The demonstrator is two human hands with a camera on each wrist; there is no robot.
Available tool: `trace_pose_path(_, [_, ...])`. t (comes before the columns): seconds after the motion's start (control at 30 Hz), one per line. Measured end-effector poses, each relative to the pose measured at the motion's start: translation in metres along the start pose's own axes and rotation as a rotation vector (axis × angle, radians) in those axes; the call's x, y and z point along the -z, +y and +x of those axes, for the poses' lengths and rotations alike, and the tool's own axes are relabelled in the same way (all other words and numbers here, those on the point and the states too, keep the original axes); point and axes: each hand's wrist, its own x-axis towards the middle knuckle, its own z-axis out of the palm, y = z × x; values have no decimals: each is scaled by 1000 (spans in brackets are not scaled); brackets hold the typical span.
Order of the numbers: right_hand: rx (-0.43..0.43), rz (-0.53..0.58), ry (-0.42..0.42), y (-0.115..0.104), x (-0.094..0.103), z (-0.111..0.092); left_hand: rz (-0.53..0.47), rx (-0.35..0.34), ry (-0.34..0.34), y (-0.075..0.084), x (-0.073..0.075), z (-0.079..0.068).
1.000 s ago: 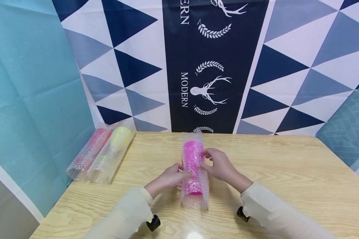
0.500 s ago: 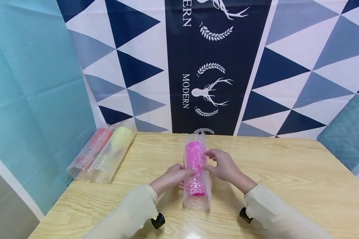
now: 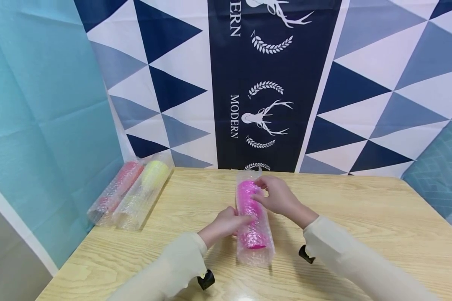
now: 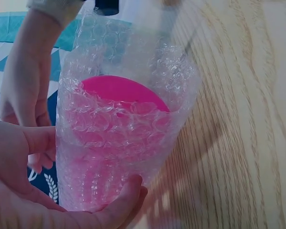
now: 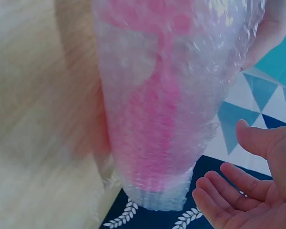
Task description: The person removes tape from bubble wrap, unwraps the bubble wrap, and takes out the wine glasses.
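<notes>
A pink cylinder wrapped in clear bubble wrap stands in front of me, tilted slightly, over the wooden table. My left hand grips it around the lower half, thumb across the front. In the left wrist view the pink end shows inside the loose, open end of the wrap. Near the far end, on its right side, is my right hand; in the right wrist view its fingers are spread and loosely curved, apart from the wrap. Whether the cylinder's underside touches the table is unclear.
On the table's left side, a red wrapped cylinder and a yellow wrapped one lie side by side. A patterned cloth hangs behind the back edge, and a light blue one hangs at the left.
My right hand has moved up along the cylinder toward its far end. The cylinder has shifted a little right, its near end swinging slightly rightward. My left hand has kept its grip.
</notes>
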Motion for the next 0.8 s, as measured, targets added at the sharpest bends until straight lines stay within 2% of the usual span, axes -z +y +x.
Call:
trace_pose_path(0.33, [-28,-127,-88,-3,7,34,51,-19,29,5,-8,1])
trace_pose_path(0.5, [-4,-224,-167,-8,2,44,27,-35,45,0,-12,-3])
trace_pose_path(0.63, [21,-250,-202,-13,-5,50,30,-53,59,-3,-13,-6])
trace_pose_path(0.8, [-39,-318,-265,-20,-10,57,18,-78,74,-2,-14,-7])
